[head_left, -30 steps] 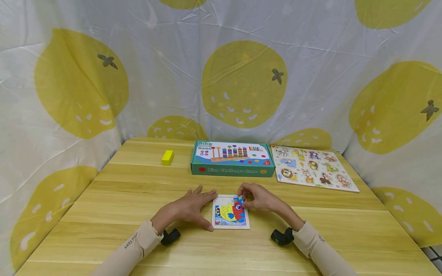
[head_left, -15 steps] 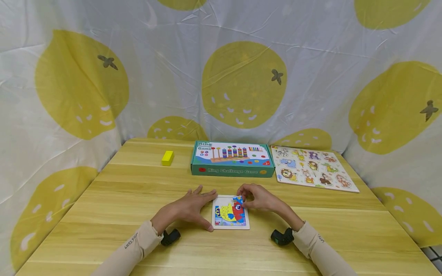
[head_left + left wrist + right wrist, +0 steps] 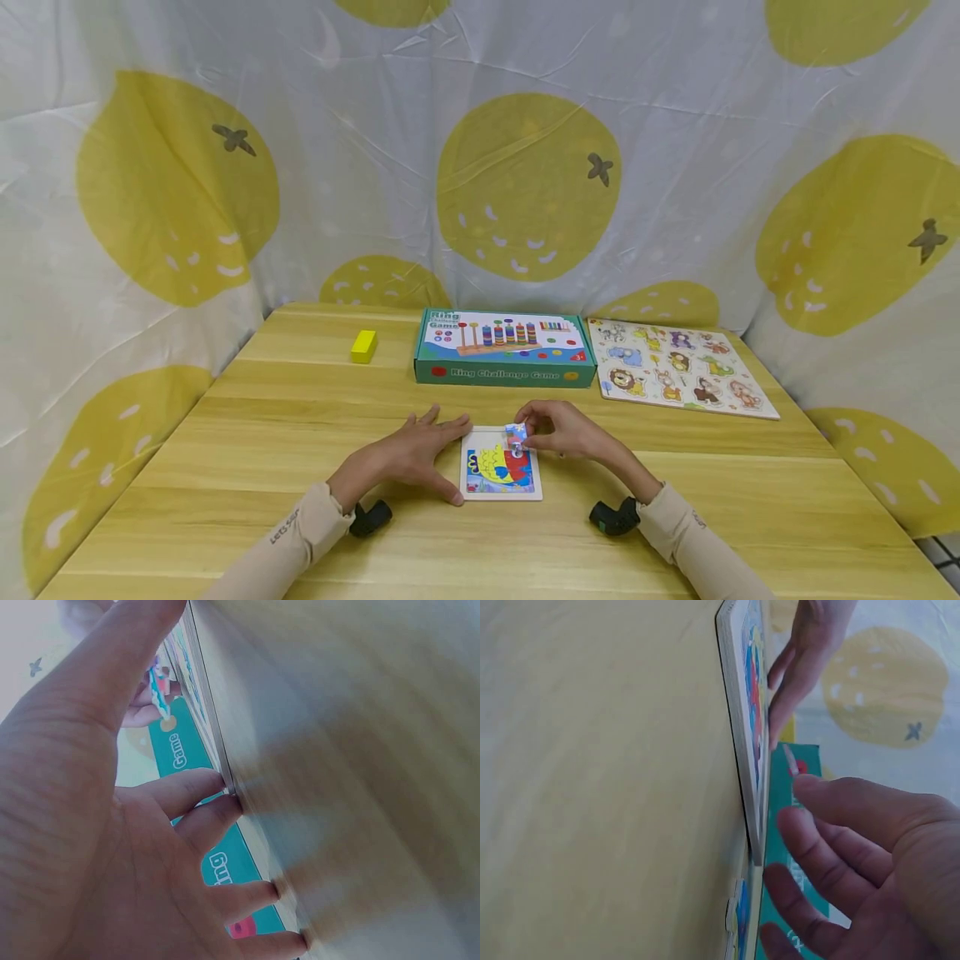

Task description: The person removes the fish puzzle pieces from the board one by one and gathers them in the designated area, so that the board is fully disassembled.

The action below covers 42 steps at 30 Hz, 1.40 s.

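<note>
A small fish jigsaw puzzle (image 3: 498, 479) in a pale square frame lies on the table. Its upper left part shows bare backing. My left hand (image 3: 416, 450) is spread beside it, thumb and forefinger resting at the frame's left edge. Between thumb and fingers, my right hand (image 3: 562, 429) pinches a jigsaw piece (image 3: 516, 435) over the puzzle's upper right corner. That piece (image 3: 159, 690) appears tilted and raised above the frame in the left wrist view. Low in the right wrist view, a blue and yellow piece with a rounded tab (image 3: 740, 915) lies beneath my right hand.
Behind the puzzle stands a green Ring Challenge Game box (image 3: 504, 371). To its right lies an animal puzzle board (image 3: 678, 367), and to its left a yellow block (image 3: 364, 346). A lemon-print curtain (image 3: 375, 167) closes off the table's back and sides.
The piece in my right hand has tipped up from the puzzle's upper right corner and now catches the light. My left hand has stayed at the frame's edge.
</note>
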Motion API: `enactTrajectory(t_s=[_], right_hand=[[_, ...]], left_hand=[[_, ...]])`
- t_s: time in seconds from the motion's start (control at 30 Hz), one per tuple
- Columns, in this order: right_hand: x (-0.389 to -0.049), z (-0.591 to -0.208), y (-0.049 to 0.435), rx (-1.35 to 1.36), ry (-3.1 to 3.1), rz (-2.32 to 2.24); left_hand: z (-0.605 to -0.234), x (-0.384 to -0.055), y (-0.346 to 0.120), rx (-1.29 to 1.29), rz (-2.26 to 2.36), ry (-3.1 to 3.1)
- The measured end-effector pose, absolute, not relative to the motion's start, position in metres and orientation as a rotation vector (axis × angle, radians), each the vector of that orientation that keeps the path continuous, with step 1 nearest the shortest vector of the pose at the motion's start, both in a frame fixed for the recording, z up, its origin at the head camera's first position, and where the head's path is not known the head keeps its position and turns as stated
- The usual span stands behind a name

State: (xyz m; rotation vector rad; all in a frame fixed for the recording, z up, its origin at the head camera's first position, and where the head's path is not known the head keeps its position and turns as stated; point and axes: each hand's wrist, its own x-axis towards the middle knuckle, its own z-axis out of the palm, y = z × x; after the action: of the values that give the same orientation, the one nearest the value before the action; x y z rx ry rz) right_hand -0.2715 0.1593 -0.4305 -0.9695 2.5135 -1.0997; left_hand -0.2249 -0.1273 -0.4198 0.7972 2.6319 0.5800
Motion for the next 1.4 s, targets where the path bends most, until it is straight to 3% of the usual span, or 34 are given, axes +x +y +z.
enactTrajectory(t_s=[1.4], right_hand=[[-0.254, -0.423, 0.264, -0.900, 2.559, -1.162]], left_hand=[[-0.420, -0.227, -0.128, 0.795, 0.585, 2.628]])
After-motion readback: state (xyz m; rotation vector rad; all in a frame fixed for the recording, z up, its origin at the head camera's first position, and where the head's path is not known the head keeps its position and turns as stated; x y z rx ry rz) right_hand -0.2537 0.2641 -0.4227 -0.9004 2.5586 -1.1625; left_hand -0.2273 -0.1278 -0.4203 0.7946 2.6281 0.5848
